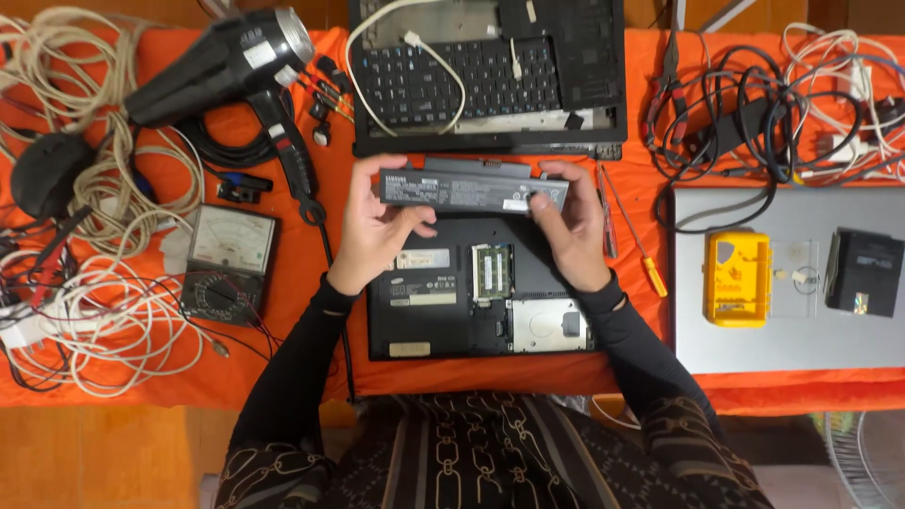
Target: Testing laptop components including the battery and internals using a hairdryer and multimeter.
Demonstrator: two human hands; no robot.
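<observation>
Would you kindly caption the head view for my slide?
Both hands hold a battery above an opened laptop.

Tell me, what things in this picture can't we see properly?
All in the head view:
- Long grey battery pack: its ends sit under the left hand and right hand, each in a firm grip.
- Upturned black laptop: its far edge is hidden behind the pack and hands.
- Black keyboard tray: cut off by the top edge.
- White fan grille: cut off at the bottom right corner.
</observation>
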